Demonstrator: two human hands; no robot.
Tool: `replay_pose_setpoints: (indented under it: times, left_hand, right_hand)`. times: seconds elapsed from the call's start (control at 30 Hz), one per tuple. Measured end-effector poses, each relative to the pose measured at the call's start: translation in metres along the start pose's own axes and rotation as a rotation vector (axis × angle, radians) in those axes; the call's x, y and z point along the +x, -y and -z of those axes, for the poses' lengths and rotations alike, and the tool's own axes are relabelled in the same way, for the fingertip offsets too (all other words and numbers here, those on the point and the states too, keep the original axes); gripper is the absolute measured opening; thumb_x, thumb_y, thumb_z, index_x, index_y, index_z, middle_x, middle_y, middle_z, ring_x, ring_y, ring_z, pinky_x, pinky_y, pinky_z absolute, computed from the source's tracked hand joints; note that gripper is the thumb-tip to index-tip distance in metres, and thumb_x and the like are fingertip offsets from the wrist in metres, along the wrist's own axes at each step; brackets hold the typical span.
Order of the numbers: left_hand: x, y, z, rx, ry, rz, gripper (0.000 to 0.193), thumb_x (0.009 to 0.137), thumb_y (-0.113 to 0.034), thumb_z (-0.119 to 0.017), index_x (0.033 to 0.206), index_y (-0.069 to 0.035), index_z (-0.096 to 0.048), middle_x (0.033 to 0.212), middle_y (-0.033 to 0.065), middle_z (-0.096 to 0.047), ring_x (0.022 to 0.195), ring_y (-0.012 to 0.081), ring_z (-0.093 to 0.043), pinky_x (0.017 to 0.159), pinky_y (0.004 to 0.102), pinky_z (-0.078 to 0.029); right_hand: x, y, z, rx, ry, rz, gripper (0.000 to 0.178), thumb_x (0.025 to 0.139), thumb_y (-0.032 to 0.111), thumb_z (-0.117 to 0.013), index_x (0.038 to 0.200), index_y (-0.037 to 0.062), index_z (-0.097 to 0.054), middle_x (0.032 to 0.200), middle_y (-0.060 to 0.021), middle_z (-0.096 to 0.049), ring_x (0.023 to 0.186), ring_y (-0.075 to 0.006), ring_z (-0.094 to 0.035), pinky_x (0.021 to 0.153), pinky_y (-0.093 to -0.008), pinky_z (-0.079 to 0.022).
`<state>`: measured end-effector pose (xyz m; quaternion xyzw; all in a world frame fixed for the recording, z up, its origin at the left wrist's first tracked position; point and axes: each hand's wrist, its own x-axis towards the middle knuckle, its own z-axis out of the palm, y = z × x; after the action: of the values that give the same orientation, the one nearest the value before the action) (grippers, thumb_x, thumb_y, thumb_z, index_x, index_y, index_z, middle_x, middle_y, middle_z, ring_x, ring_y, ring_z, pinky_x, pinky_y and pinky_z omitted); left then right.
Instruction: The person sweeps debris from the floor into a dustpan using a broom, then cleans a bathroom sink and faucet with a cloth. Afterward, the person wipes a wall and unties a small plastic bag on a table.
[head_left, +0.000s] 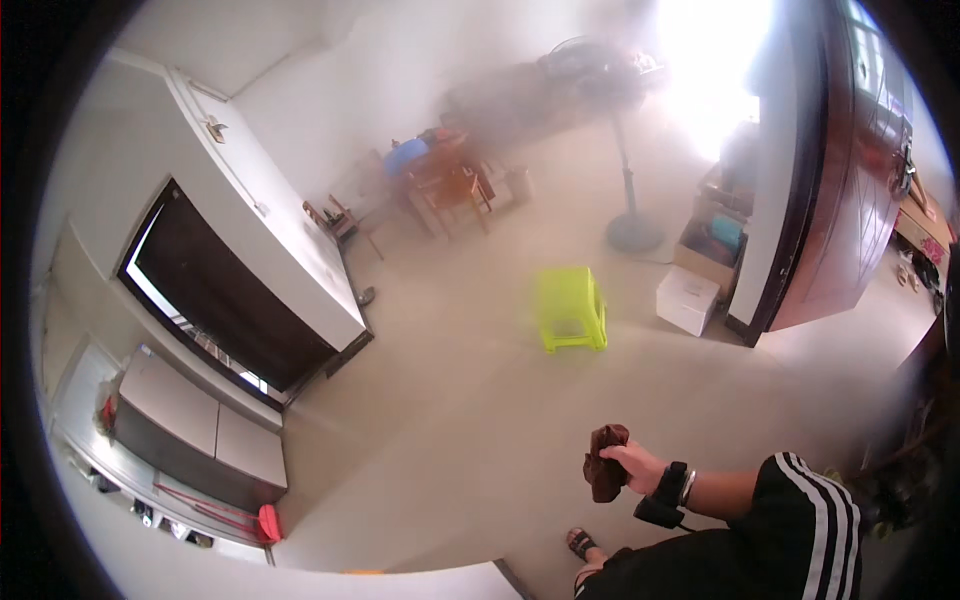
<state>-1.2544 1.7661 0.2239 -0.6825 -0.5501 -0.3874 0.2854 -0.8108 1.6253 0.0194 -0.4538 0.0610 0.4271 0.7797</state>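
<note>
My right hand reaches in from the lower right, its fingers closed around a crumpled brown cloth. The cloth hangs in the air above the tiled floor, bunched and folded on itself. A black strap with a dark box-shaped device and a light bangle sit at this wrist. My left hand does not show. Farther ahead, apart from my hand, a bright green plastic stool stands upright on the floor.
Ahead to the right are a standing fan, a white box and an open brown door. A wooden chair stands by a table at the back. On the left are a dark door and a low cabinet.
</note>
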Motion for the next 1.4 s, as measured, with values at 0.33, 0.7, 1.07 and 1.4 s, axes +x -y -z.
replay_pose_setpoints:
  times: [0.33,0.7,1.07,1.4]
  left_hand:
    - [0.089,-0.205,-0.285,-0.73,0.84,-0.771,0.045,0.083,-0.016,-0.057,0.124,0.0,-0.05,0.119,0.0192,-0.055,0.106,0.0358,-0.053,0.09,0.0429,-0.042]
    - [0.038,-0.365,-0.555,-0.879,1.717,-0.541,0.043,0.089,-0.027,-0.052,0.128,-0.009,-0.05,0.105,0.0203,-0.062,0.094,0.0378,-0.059,0.078,0.044,-0.048]
    - [0.076,-0.481,-0.774,-0.619,1.983,-0.046,0.045,0.088,-0.025,-0.054,0.128,-0.005,-0.048,0.109,0.0178,-0.062,0.099,0.0352,-0.058,0.083,0.0426,-0.047]
    - [0.276,-0.712,-1.01,-0.745,1.568,-0.276,0.046,0.088,-0.024,-0.055,0.128,-0.002,-0.047,0.113,0.0162,-0.061,0.103,0.0334,-0.057,0.087,0.041,-0.046]
  right_hand:
    - [0.123,0.078,-0.108,-0.264,0.233,0.446,0.04,0.077,-0.006,-0.057,0.115,0.0018,-0.048,0.114,-0.0158,-0.054,0.108,-0.0292,-0.054,0.092,-0.0386,-0.045]
    - [0.262,0.179,-0.136,-0.019,-0.013,0.302,0.032,0.089,0.017,-0.058,0.118,0.0044,-0.051,0.107,-0.0041,-0.059,0.1,-0.0144,-0.056,0.085,-0.032,-0.046]
    - [0.477,0.29,-0.187,-0.642,-0.071,0.647,0.037,0.087,0.002,-0.053,0.124,0.0024,-0.048,0.126,-0.0167,-0.047,0.122,-0.0312,-0.041,0.102,-0.0405,-0.035]
    - [0.643,0.442,-0.262,-0.349,-0.181,0.674,0.037,0.087,0.015,-0.061,0.122,0.0063,-0.05,0.111,-0.004,-0.058,0.101,-0.0172,-0.056,0.09,-0.034,-0.044]
